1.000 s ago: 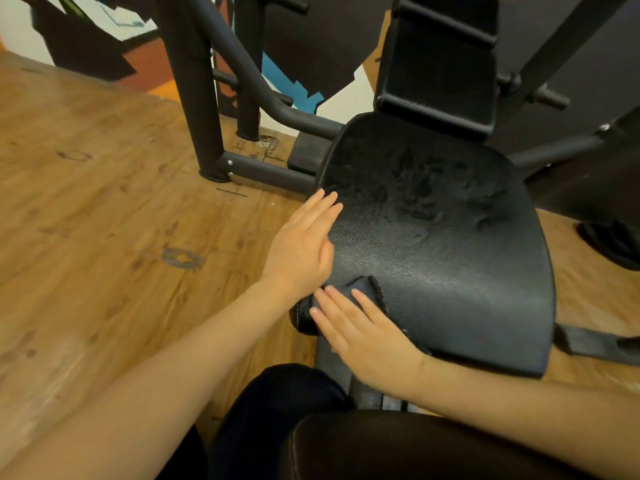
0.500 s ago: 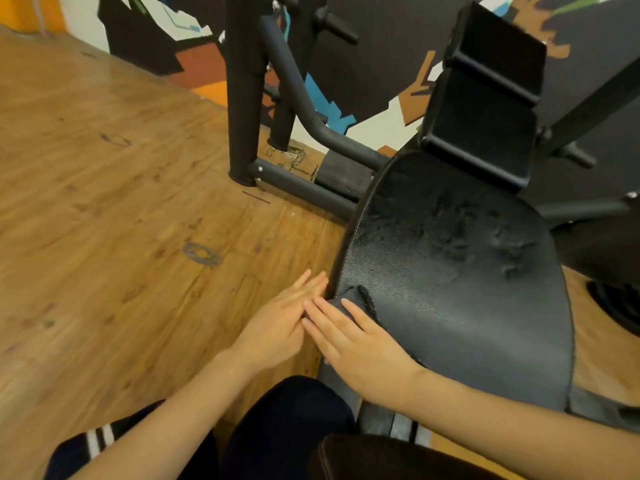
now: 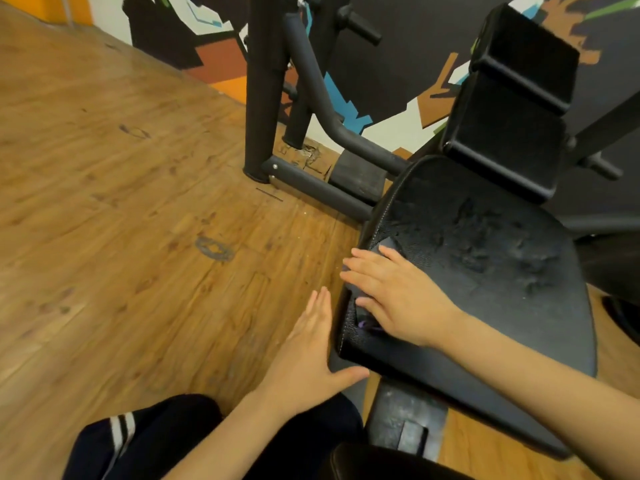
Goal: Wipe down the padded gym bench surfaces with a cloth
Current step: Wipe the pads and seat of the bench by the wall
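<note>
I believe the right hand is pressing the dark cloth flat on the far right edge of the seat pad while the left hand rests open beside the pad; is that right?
Not quite. In the head view the right hand presses the dark cloth flat at the near left edge of the seat pad, not the far right edge. The rest holds: the left hand rests open beside the pad.

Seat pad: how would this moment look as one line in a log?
right hand flat, presses dark cloth on seat pad | left hand open beside pad edge | pad worn
</note>
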Tool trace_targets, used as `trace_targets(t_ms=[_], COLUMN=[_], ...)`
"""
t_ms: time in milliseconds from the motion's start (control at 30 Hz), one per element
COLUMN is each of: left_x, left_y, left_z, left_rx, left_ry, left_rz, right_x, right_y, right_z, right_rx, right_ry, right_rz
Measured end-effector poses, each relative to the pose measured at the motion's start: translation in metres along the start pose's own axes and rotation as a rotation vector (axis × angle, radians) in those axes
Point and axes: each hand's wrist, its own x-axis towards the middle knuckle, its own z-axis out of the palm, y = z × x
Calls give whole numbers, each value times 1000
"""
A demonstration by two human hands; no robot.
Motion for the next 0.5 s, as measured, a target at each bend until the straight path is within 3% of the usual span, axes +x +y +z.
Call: trace_targets(t_ms=[167,267,400,500], left_x=[4,7,12,13], left_y=[-4,-9,-20,-26], left_z=[7,10,23,33], left_rx=[-43,-8,-23,-82], left_ry=[63,61,177,282], left_rz=[-69,-14,174,215], right_x=[-8,4,31,36], right_y=[-17,16,70,68], right_z=[5,-2,-12,-12], right_rx=[-6,25,281,329], right_ry=[-67,-62,-19,-9], right_rz=[-72,-178,106,185])
